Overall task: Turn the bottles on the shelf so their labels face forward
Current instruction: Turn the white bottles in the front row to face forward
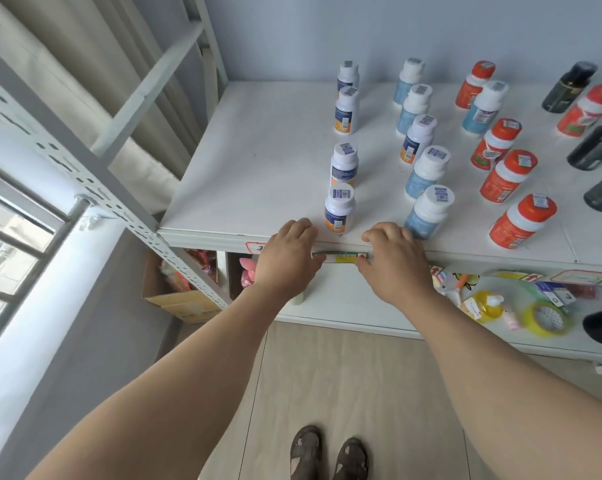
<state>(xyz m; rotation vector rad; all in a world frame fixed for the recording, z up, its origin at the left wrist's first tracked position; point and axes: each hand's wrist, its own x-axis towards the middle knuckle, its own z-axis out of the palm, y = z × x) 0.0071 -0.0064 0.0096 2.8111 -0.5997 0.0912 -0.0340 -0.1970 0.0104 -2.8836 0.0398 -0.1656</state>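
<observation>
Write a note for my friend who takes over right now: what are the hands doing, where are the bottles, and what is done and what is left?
Left hand: open, holds nothing, at the shelf's front edge.
Right hand: open, holds nothing, fingers at the same edge.
Between the hands stands the front blue-and-orange bottle, upright, first of its row; neither hand grips it.
To its right run a row of light-blue bottles, a row of red bottles and dark bottles at the far right, all upright.
Done: cannot tell; several labels look turned sideways.
Left: probably start with the front blue-and-orange bottle, then check every row.
</observation>
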